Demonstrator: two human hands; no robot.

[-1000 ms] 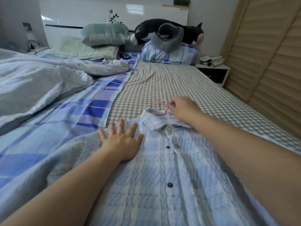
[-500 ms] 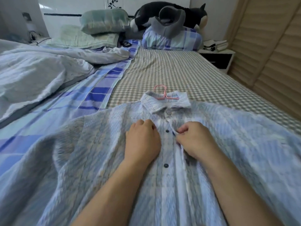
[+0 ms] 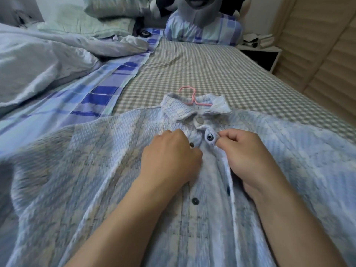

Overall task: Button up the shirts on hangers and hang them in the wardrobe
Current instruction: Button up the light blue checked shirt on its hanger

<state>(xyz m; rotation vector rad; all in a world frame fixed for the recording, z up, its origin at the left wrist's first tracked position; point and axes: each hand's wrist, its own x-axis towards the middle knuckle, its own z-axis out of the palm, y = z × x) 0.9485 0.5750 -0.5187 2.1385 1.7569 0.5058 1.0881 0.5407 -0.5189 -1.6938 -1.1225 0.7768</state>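
A pale blue plaid shirt (image 3: 107, 170) lies front-up on the bed, collar away from me. A pink hanger (image 3: 189, 96) sticks out of its collar. My left hand (image 3: 170, 157) grips the left front edge of the shirt just below the collar, fingers curled into the cloth. My right hand (image 3: 244, 151) pinches the right placket edge beside a dark snap button (image 3: 209, 137). Another dark button (image 3: 195, 201) shows lower down between my wrists. The top collar snap (image 3: 199, 120) looks fastened.
The bed has a grey checked sheet (image 3: 202, 70). A rumpled white duvet (image 3: 38, 60) lies at left over a blue plaid cover. Pillows and a plush toy (image 3: 200, 14) are at the headboard. A nightstand (image 3: 260, 53) and slatted wardrobe doors (image 3: 317, 45) stand at right.
Both hands came off the collar and chest and moved to the placket under the collar, gripping its two edges. My view has moved closer and lower over the shirt.
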